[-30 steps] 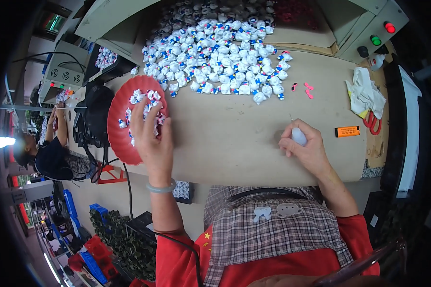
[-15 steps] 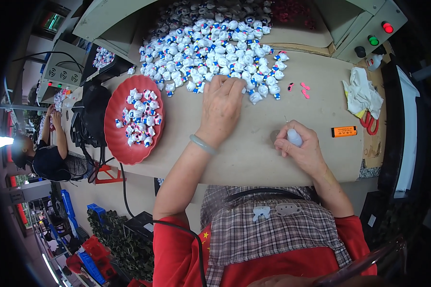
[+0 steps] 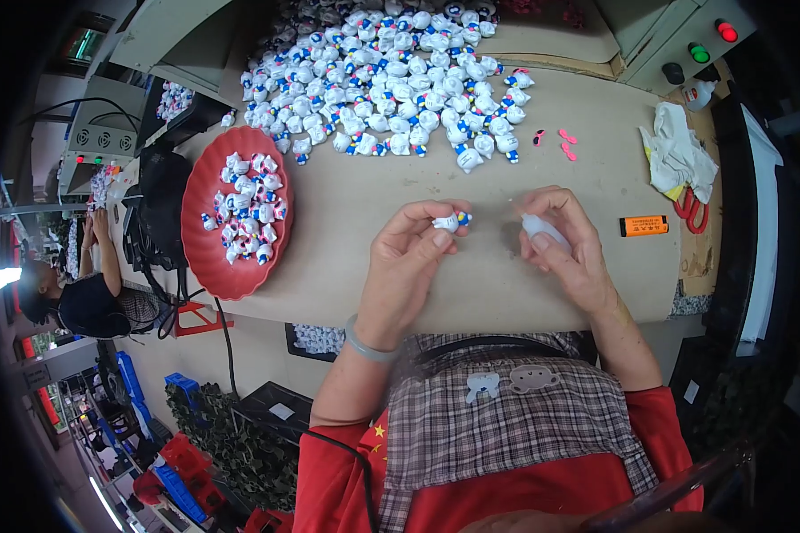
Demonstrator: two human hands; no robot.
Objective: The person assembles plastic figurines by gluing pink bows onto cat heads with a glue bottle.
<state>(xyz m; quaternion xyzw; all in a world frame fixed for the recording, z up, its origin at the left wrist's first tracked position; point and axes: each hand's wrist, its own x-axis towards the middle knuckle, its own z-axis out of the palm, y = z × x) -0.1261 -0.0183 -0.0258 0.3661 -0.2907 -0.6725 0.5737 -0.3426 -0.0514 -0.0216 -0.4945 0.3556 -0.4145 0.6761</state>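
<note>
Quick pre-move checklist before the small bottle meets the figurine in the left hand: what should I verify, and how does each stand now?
1. Figurine pinched in the left hand: ok, held at the fingertips above the table.
2. Small white bottle gripped in the right hand: ok.
3. Bottle tip aimed at the figurine: cannot tell, tip too small to see.
4. Gap between bottle and figurine: ok, they are apart, not touching.
5. Red tray within the left side's reach, partly filled with figurines: ok.
6. Pile of loose figurines at the far side of the table: ok, plenty left.

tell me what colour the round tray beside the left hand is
Red, clearest in the head view: the tray.
</note>
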